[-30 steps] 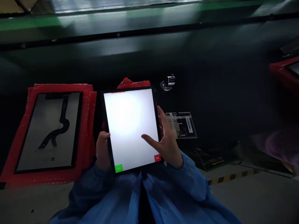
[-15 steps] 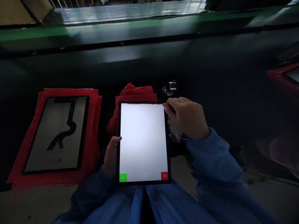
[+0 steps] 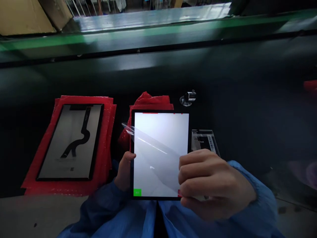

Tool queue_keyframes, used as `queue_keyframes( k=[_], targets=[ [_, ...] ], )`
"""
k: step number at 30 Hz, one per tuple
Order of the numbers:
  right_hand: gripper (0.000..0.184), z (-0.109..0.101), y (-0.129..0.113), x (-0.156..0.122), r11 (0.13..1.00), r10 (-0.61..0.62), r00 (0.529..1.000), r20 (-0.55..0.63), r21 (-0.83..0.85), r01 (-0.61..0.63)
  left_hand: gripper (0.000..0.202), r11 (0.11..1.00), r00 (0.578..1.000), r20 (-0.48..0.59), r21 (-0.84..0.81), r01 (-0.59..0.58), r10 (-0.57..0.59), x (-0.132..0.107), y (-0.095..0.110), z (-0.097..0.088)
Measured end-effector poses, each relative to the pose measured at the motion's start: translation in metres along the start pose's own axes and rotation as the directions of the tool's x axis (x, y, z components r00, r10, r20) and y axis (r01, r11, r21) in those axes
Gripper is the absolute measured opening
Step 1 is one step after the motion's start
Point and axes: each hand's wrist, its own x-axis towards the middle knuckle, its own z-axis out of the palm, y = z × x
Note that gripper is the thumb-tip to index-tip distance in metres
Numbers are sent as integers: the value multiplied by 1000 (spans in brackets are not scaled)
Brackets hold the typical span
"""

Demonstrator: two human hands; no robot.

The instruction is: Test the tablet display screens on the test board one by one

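Note:
A lit tablet screen glows white, with a green button at its lower left corner. My left hand grips its left edge, thumb on the bezel. My right hand is closed in a pinch near the lower right corner, holding a clear protective film. The film is lifted off the glass and stretches diagonally toward the upper left. Both arms wear blue sleeves.
A second panel lies face down on a stack of red bags at the left. More red wrapping sits behind the tablet. A small metal clip-like part and a labelled board lie at the right on the dark belt.
My right hand went from the screen's right side up to its top right corner, then pulled down to the lower right, peeling the clear film off the screen.

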Motion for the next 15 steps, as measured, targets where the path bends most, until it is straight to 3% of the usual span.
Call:
queue_keyframes(
  k=[4,7,15],
  targets=[
    [19,1,-2,0,1000,-6,1000,6,5,6,16,994,989,107,-16,106,-104,-4,-1,-1],
    [22,2,-4,1,1000,-2,1000,24,0,2,26,985,968,196,-45,168,-156,-6,-1,-1],
    [21,9,1,-2,997,-55,998,-19,53,56,19,971,953,275,-161,177,-128,-6,-2,-4]
  ],
)
